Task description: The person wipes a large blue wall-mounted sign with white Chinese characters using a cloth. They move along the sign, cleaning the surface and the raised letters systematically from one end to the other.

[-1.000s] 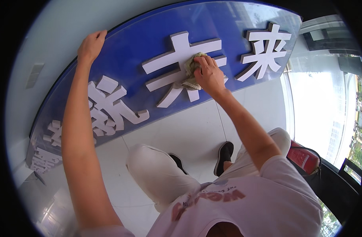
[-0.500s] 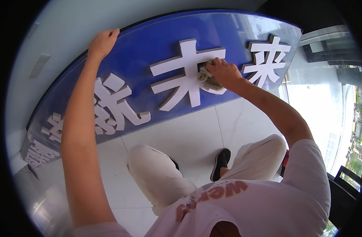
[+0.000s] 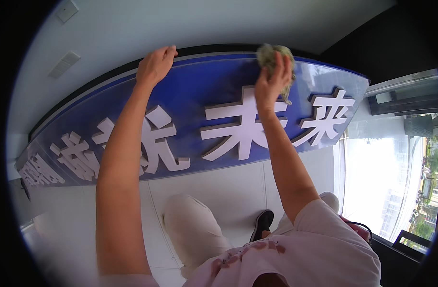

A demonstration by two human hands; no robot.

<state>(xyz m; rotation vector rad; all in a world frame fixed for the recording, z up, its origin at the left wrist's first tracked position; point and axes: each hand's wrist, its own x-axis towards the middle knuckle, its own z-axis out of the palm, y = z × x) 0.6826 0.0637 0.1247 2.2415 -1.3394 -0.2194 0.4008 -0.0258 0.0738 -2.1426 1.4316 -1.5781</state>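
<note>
We see a long blue sign (image 3: 200, 95) standing on a white tiled floor (image 3: 219, 191) and leaning against a pale wall (image 3: 180, 24). White raised letters (image 3: 238, 126) run along its face. The right hand (image 3: 271, 81) is up at the top edge of the sign, and its grip is closed around a crumpled greenish cloth (image 3: 276, 55); the fingers wrap over the cloth and a loose end hangs down just beside the hand. The cloth is pressed on the upper rim of the sign, above the large middle letter. The left hand (image 3: 156, 64) rests on the same top edge, well apart from the right hand; its fingers curl over the rim and hold the sign itself, with nothing else in them. We cannot tell how firm this hold is. Both forearms reach up from the lower edge of the view. Below them we see the person's bent knees in light trousers (image 3: 195, 229), one dark shoe (image 3: 263, 225) on the floor near the sign, and a pale shirt (image 3: 314, 253) with a reddish print. At the right side there is a big window (image 3: 386, 177) with bright daylight, and a red thing (image 3: 357, 229) shows just beside the shirt, mostly hidden.
</note>
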